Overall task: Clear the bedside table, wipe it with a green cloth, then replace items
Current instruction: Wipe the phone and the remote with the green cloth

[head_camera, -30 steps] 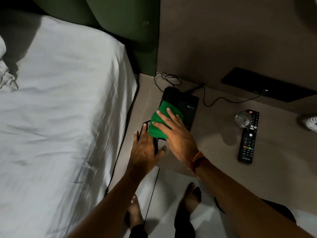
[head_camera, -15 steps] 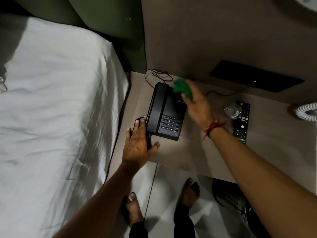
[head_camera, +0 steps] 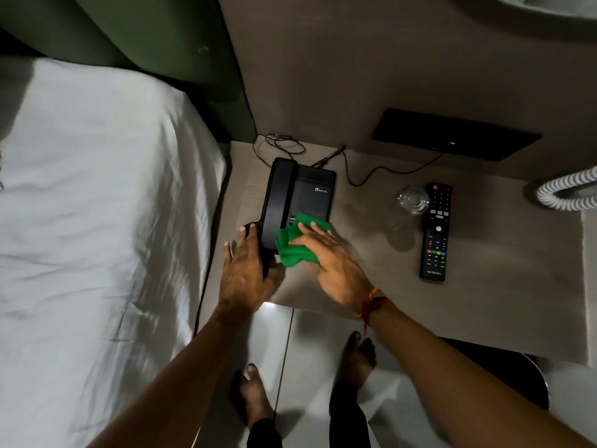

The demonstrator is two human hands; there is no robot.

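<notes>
Currently one phone (head_camera: 310,192), one glass (head_camera: 413,199) and one remote (head_camera: 436,231) occupy the surface (head_camera: 484,270); the right hand (head_camera: 332,263) presses one green cloth (head_camera: 295,250) with straight fingers, and the left hand (head_camera: 245,273) rests flat against the phone.

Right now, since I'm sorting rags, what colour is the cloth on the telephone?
The cloth is bright green; head view.

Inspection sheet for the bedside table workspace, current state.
Surface: bedside table, not yet cleared.
Job's things: green cloth on the black desk phone's near end; TV remote and clear glass side by side to the right.
Clutter: nothing seen.
Hands: left hand rests against the phone's near left corner; right hand presses the cloth, fingers straight.
Cables: thin black cord behind the phone; white coiled cord at right edge.
Surroundings: white-sheeted bed left; green headboard; black wall panel.
</notes>
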